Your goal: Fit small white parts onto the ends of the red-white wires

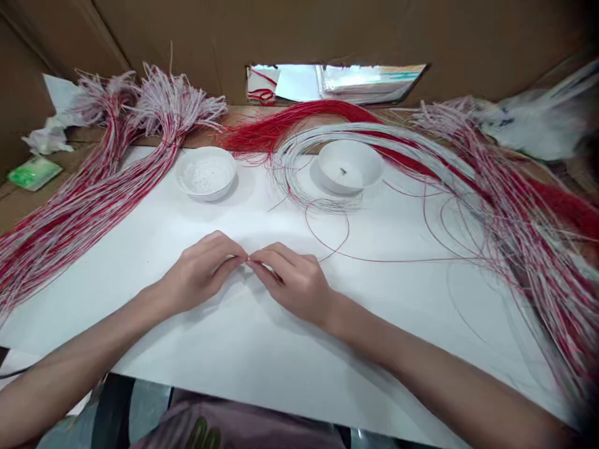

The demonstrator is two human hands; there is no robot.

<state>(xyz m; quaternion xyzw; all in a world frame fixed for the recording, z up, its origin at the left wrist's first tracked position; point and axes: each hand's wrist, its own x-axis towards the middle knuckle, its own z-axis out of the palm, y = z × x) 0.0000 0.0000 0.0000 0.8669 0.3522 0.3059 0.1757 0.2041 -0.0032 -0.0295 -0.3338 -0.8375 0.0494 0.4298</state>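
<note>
Your dusty-mauve cloth top (262, 424) lies nearest, cut off below. Nearer you than the round white china-like bowl of white bits (210, 195), your left hand (201, 274) and right hand (294, 280) meet, thumbs and fingertips pinched closed on a tiny pale piece (248, 258), mostly hidden. Thin red cord (384, 260) loops loosely right of that bowl; whether you grip it, I cannot tell. Far right of the bowl, a crumpled translucent plastic bag (528, 125) carries dark marks, too blurred to read.
</note>
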